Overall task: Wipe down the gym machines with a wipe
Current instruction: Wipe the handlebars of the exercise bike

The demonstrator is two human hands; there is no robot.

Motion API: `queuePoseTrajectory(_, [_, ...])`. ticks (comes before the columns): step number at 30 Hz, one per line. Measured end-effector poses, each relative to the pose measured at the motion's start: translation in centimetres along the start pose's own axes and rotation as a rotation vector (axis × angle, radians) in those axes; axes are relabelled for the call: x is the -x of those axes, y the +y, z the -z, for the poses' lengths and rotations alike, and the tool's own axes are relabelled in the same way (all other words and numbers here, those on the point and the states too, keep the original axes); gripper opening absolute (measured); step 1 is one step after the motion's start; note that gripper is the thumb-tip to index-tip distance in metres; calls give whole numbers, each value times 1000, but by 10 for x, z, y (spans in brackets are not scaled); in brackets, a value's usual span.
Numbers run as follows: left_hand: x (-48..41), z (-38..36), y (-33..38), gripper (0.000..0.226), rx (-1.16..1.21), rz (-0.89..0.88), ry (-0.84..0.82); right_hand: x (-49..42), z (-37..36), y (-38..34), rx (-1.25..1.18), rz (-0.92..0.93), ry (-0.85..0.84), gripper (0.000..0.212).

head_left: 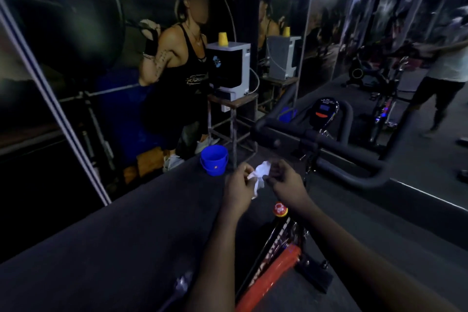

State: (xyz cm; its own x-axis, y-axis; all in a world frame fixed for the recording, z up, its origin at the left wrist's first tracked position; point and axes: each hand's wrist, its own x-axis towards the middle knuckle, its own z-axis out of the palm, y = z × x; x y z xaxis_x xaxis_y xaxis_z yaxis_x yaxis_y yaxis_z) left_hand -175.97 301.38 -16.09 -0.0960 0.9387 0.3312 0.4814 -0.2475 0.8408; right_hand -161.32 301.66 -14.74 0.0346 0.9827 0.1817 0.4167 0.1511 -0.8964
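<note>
I had left hand [240, 186] and right hand [285, 181] both pinching the crumpled white wipe [261, 174], near the exercise-bike handlebar [329, 145].

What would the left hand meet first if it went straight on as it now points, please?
Probably the bike's handlebar, just beyond the wipe the left hand holds; depth is unclear.

Both hands pinching a crumpled white wipe [259, 177], left hand [239, 189], right hand [285, 181], above exercise bike handlebars [329, 145], blue bucket [214, 159] nearby
</note>
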Motion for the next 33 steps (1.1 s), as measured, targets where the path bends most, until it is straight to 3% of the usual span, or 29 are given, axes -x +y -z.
queuePoseTrajectory(6, [118,66,2,16,-142,32,104,103,-40,-5,-67,24,-135,19])
queuePoseTrajectory(11, [203,140,-1,20,-198,195,172,188,-92,-22,-105,41,-366,20])
queuePoseTrajectory(16, [260,195,-8,12,-222,294,112,251,-137,-40,-207,-20,-428,37])
queuePoseTrajectory(20, [288,232,-31,25,-196,372,36,287,-177,-44,-119,6,-363,22])
queuePoseTrajectory(26, [302,276,-89,18,-225,396,-95,329,-231,-45,165,-13,-99,13])
queuePoseTrajectory(28, [305,294,-118,16,-270,366,-147,352,-259,-49,178,-80,-100,9])
queuePoseTrajectory(30, [307,308,-148,16,-317,342,-245,378,-296,-52,149,-215,-115,32])
queuePoseTrajectory(33, [312,320,-177,15,-399,309,-384,418,-345,-30,303,-49,-14,35])
